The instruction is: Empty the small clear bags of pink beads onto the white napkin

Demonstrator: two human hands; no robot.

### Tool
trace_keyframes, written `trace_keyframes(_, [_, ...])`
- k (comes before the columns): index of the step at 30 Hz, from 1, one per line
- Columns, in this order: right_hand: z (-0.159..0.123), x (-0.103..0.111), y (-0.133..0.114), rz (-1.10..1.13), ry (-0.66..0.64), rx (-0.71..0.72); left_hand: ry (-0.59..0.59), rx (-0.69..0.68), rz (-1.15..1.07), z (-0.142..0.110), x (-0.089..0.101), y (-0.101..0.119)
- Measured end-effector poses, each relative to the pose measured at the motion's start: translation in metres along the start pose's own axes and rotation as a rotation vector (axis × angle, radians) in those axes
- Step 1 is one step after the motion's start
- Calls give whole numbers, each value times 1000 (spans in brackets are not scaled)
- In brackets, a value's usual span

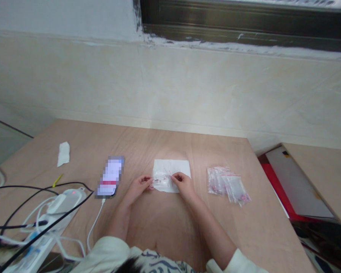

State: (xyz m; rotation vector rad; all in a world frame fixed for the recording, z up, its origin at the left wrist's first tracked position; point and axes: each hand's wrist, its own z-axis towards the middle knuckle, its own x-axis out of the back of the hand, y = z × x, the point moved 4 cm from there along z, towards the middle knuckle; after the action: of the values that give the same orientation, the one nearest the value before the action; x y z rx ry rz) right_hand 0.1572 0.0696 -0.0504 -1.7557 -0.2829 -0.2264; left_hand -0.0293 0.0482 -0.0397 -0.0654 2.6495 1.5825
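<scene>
A white paper sheet [173, 165] lies on the table between my two hands. Across its lower left spreads something glossy and crinkled, like clear plastic, with small pinkish bits [160, 179]. At the sheet's left edge, my left hand [140, 186] is closed, fingertips pinched together near those bits. My right hand [184, 184] reaches over the right part of the sheet, thumb and forefinger pinched above it. What either pinch holds is too small to make out. To the right lie several clear zip bags [226, 184], overlapping, with small pink items inside.
A phone [110, 178] with a white charging cable lies left of my left hand. Further left are a white power strip [64, 204] with tangled cables, a yellow tie [57, 180] and a white paper scrap [63, 154]. A wall stands behind the wooden table [165, 220].
</scene>
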Motion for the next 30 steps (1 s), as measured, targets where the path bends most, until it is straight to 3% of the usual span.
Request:
trace_keyframes(7, [0, 1, 0, -5, 19, -40, 39, -76, 77, 2, 4, 5])
trace_keyframes(15, [3, 1, 3, -14, 43, -43, 58, -166, 122, 3, -7, 25])
trace_keyframes(30, [6, 2, 3, -55, 67, -47, 62, -240, 160, 11, -21, 37])
